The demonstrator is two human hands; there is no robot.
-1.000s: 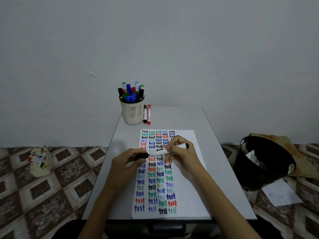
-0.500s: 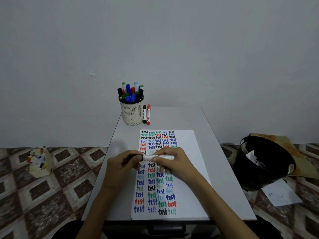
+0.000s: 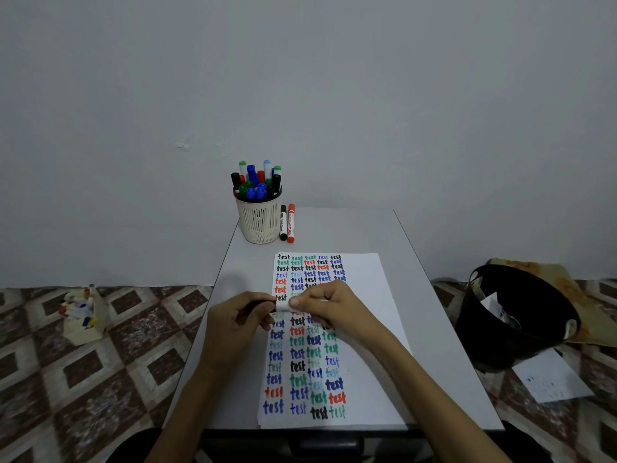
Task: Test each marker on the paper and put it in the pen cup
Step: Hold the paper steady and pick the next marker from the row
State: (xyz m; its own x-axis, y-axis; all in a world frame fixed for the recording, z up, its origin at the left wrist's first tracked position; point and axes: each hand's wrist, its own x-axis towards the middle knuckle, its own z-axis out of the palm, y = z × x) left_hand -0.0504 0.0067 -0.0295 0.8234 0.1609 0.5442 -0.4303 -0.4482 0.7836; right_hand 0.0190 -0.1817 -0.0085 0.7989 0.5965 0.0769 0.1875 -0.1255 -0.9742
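I see the marker [image 3: 282,306] mid-frame over the paper [image 3: 367,295]. Left hand [image 3: 237,324] grips its dark cap end, right hand [image 3: 329,309] its white barrel. I judge capping is under way; next comes a lift to the crowded pen cup [image 3: 259,225], upper centre.

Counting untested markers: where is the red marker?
Head view: the red marker lies on the table, right of the pen cup, beside the black marker.

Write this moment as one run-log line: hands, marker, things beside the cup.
left hand: grips black cap | right hand: grips white marker barrel | position: above paper | black marker, red marker: lying beside pen cup
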